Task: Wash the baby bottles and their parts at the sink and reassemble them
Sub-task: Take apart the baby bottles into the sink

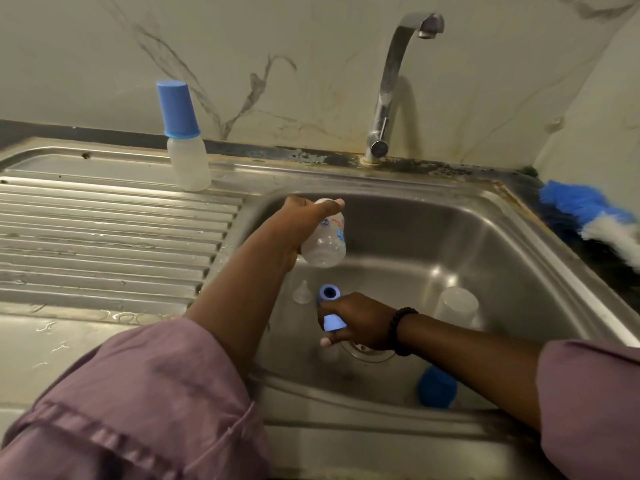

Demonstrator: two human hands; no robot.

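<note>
Nearest, at about 6 o'clock in the stainless steel sink basin (485,237), the right hand (360,322) is curling its fingers round a pale blue plastic screw collar (331,311) just above the drain. It would do well to be pinching only the collar's outer wall, keeping the threaded opening clear. Farther off, toward 12 o'clock, the left hand (304,220) is gripping a small clear plastic baby bottle (325,242) tilted over the basin. It should be turning the bottle's mouth toward the collar, while the clear silicone teat (302,292) between them is lying ready.
</note>
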